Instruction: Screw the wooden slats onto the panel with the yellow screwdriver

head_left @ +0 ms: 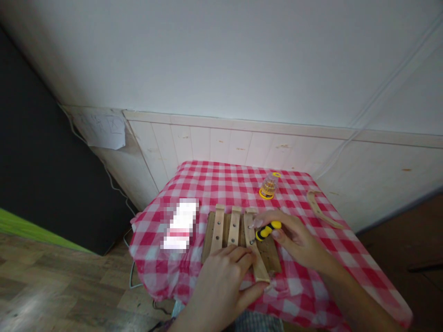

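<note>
Firstly, to the far left of the left hand [224, 273], on the checked tabletop [221, 182], lies one white item [182, 223], which is blurred, so I cannot tell what it is. Just beyond this hand's fingers is one wooden board [274, 253], with three pale strips across it. The left strip [218, 230] and the middle strip [234, 233] each show two metal fasteners, four altogether, and I judge these points as done; their near ends are hidden under the left hand. This hand is spread, its thumb apart, and it rests upon the strips rather than closing around anything. The right strip [261, 269] passes slantwise beside its fingertips and seems unfinished: one fastener is at the tip of the screwdriver [266, 230], another seems to show above it. The right hand [299, 235] is closed around this one yellow and black screwdriver, so the work appears rather advanced. Beyond the right hand stands one clear bit container [268, 188], and farther to its right lies one curved wooden piece [314, 204], not attached to the board
</note>
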The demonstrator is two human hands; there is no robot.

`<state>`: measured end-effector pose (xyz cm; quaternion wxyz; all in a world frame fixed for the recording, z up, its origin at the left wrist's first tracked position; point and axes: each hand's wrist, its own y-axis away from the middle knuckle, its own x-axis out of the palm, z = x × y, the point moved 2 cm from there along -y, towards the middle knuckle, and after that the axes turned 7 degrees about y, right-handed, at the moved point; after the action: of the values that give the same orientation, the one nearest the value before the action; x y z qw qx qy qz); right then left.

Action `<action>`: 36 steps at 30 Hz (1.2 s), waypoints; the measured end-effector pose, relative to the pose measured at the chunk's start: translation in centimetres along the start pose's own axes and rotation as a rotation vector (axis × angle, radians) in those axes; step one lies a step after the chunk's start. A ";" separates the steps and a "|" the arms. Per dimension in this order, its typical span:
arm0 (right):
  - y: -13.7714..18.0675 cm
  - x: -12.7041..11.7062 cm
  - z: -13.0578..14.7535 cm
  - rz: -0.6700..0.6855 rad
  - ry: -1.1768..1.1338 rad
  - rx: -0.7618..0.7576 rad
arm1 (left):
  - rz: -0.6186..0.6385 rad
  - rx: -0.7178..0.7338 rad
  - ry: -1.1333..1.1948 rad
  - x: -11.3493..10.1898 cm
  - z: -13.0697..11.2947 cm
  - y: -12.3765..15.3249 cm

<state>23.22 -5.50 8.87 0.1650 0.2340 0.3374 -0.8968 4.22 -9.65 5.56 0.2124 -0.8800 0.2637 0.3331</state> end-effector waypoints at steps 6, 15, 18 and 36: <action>0.1 0.5 -0.5 -0.095 0.124 -0.094 | 0.003 -0.002 -0.001 -0.1 -0.1 0.0; 0.7 -1.8 1.5 0.216 0.604 0.010 | -0.018 0.026 -0.013 -0.1 0.0 0.0; 0.9 -2.7 1.3 0.263 0.687 0.031 | -0.023 0.032 -0.012 0.0 -0.1 0.0; -1.1 -2.2 0.7 -0.073 1.166 -0.073 | -0.020 0.038 -0.002 0.0 0.1 0.0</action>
<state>24.35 -4.85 11.13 -0.0710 0.6710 0.4110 -0.6130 4.25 -9.60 5.50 0.2327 -0.8780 0.2610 0.3268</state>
